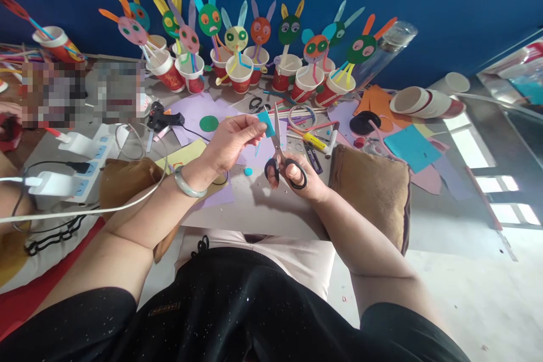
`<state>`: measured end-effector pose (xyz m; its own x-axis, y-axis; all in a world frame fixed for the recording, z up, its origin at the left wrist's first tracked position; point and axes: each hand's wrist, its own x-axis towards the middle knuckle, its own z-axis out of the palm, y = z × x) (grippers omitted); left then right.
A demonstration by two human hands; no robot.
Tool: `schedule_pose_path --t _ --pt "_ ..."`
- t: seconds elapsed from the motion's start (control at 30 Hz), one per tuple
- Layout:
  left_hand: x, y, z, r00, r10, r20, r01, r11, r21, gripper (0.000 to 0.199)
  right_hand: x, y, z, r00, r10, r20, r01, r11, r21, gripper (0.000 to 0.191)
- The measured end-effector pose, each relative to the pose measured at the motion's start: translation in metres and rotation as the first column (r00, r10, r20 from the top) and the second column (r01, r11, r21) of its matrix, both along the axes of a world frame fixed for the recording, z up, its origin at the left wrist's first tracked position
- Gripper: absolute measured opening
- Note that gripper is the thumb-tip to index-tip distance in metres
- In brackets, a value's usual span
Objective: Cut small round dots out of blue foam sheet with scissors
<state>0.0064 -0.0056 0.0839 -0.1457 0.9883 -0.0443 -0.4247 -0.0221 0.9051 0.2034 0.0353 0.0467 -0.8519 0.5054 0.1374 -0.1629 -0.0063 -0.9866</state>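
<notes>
Over the middle of the table, my left hand (232,142) pinches a small light-blue paper piece (266,124) between thumb and fingers. My right hand (306,179) has its fingers through the black handles of the scissors (277,147). The blades point up, parted, at the right edge of the blue piece. Below my left hand lie purple paper (221,194) and a small blue round scrap (248,171). A green paper circle (209,123) rests on purple paper behind my left hand.
Paper cups (240,74) with paper rabbit heads line the back. A brown cushion (370,192) is beside my right forearm. White power strips (91,164) and cables spread at left. A yellow marker (316,142), a box cutter (313,157) and a blue sheet (412,147) lie right.
</notes>
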Motion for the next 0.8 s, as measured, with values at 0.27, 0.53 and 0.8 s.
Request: schedule_pose_path --t 0.27,0.53,0.8 --pt "-0.0017 0.0006 -0.0012 1.0 0.007 0.008 -0.008 1.0 0.019 0.048 0.0002 -0.0012 0.0004 0.999 -0.033 0.008 0.033 0.999 -0.016 0.063" --pt "-0.0019 0.0011 -0.0019 0.999 0.036 -0.002 -0.036 0.999 0.005 0.042 -0.0007 -0.0038 0.0077 0.994 -0.077 0.076 0.077 0.997 0.001 0.067" --pt "-0.0012 0.0014 -0.0026 0.999 0.034 -0.019 -0.034 0.999 0.021 0.043 0.0039 -0.0019 0.0069 0.989 -0.123 0.077 0.122 0.992 0.015 0.066"
